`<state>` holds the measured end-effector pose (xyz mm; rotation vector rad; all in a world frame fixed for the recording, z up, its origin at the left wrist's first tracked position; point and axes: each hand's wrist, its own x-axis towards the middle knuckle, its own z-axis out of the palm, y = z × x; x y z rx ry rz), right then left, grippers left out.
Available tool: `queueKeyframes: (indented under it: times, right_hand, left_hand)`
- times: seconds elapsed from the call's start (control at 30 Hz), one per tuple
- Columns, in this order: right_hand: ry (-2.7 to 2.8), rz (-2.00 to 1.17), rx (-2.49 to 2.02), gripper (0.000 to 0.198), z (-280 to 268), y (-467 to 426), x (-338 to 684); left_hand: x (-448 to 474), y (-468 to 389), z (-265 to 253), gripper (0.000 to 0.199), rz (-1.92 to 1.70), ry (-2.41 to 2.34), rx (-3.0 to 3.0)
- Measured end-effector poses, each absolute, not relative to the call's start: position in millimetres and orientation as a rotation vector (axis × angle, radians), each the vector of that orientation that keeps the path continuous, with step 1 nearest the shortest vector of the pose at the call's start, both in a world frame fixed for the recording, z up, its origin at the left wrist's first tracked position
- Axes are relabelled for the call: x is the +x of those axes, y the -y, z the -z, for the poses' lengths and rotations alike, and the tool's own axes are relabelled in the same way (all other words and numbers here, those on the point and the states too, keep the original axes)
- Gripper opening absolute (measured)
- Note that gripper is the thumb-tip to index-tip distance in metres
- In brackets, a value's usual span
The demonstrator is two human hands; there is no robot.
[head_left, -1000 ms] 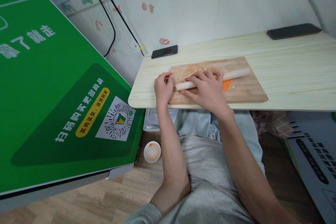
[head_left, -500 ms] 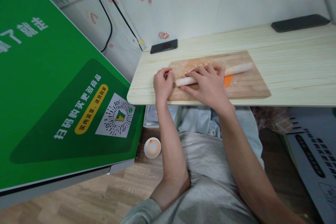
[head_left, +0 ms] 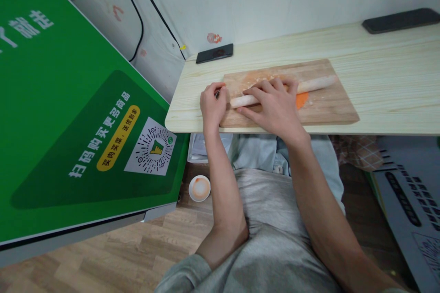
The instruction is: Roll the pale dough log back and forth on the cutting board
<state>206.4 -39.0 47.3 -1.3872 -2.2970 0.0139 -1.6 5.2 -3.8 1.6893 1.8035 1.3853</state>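
A wooden cutting board (head_left: 330,112) lies near the front edge of the table, dusted with flour and orange smears. Across it, slightly slanted, rests a pale rolling pin (head_left: 318,84). My right hand (head_left: 275,103) is over the pin's middle, fingers on the far side and thumb on the near side. Under the pin, a flat piece of orange dough (head_left: 302,100) shows beside that hand; the rest is covered. My left hand (head_left: 213,104) is closed at the board's left edge, thumb and fingers curled together, with a bit of orange at the fingertips.
A dark phone (head_left: 215,53) lies at the back left of the table (head_left: 395,78), and a longer black object (head_left: 402,20) at the back right. A green panel (head_left: 85,100) stands close on the left. Below is a white bowl (head_left: 200,188).
The view has tilted slightly, so the table sits a little higher in the picture. The hands, rolling pin and board stay in nearly the same arrangement.
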Motion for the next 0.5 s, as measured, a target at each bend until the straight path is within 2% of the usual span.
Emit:
queueKeyframes:
  times: [0.27,0.5]
  right_hand:
    - [2.313,-0.038,-1.417,0.053,-49.9,40.1,204.9]
    - [2.315,-0.045,-1.411,0.057,-49.2,39.1,205.5]
  left_hand:
    - [-2.1,-4.5,3.6,0.016,-1.396,-1.797,1.698]
    - [-2.1,-5.2,4.4,0.017,-1.393,-1.795,1.693]
